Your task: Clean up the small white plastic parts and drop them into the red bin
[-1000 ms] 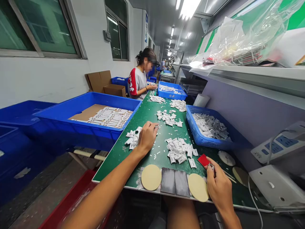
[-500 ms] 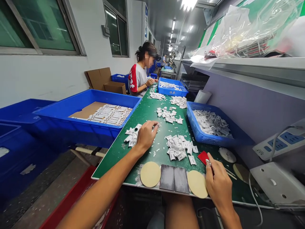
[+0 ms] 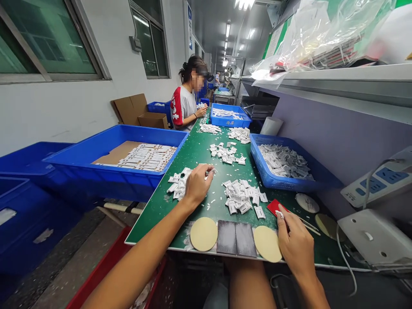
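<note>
My left hand (image 3: 199, 183) is closed in a pinch over the green table, and a bit of a small white plastic piece (image 3: 213, 171) shows at its fingertips. Beside it lies a small pile of white plastic pieces (image 3: 176, 185). At the lower right, my right hand (image 3: 295, 235) is closed around another small white piece, mostly hidden by the fingers. Just beyond those fingers is a red flat block (image 3: 275, 207). A larger heap of white pieces (image 3: 241, 195) sits between my hands. Along the front edge are two round tan discs (image 3: 204, 234) and two dark grey plates (image 3: 236, 238).
A blue basket (image 3: 257, 161) full of white pieces stands on the right. Left of the green table (image 3: 151, 227) is a large blue bin (image 3: 80, 165). A co-worker (image 3: 186, 96) sits farther along. A power strip (image 3: 376, 180) and cable are at right.
The view has shifted slightly. My right hand has tilted a little, and more of the red block shows beside it. My left hand keeps its pinch at nearly the same spot.
</note>
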`<state>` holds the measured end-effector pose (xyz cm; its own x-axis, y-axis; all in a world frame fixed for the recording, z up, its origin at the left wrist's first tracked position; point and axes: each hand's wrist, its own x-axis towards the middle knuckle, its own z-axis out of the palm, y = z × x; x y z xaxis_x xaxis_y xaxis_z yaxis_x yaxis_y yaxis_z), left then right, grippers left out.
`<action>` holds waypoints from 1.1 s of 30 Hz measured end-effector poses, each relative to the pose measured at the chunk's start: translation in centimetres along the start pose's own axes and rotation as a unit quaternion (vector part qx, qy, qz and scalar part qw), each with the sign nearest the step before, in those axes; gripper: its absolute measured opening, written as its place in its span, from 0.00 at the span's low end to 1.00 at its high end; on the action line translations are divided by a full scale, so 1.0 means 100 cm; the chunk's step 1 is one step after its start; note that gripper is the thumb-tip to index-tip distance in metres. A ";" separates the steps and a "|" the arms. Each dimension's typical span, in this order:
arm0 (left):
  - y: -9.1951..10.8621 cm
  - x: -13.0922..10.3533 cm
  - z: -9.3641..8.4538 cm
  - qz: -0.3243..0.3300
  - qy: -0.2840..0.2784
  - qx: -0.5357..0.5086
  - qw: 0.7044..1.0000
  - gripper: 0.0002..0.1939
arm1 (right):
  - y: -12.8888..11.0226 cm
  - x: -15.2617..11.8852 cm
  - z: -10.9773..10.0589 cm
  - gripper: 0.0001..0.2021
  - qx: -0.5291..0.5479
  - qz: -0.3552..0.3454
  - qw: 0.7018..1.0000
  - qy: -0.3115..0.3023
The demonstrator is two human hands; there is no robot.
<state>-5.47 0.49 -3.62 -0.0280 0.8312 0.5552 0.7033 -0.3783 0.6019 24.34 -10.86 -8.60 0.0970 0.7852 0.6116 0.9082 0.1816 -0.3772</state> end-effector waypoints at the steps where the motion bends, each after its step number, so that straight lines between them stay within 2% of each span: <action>1: 0.000 0.000 0.000 0.000 0.000 0.000 1.000 0.09 | 0.001 0.000 0.000 0.20 -0.001 0.000 1.000 -0.001; 8: -0.002 0.000 0.003 -0.002 -0.002 0.004 1.000 0.09 | 0.005 0.000 0.001 0.20 0.014 0.005 1.000 0.010; 18: 0.000 0.000 0.003 -0.006 -0.011 -0.001 1.000 0.09 | 0.004 0.001 -0.003 0.18 0.057 0.061 0.996 0.008; 33: -0.006 -0.001 0.006 -0.001 0.012 -0.010 1.000 0.10 | 0.008 -0.002 -0.001 0.16 0.072 0.064 0.995 0.006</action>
<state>-5.45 0.90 -4.39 -0.0455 0.8220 0.5676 0.6892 -0.3855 0.6135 25.04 -10.91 -8.93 0.2137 0.8005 0.5600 0.8201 0.1644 -0.5481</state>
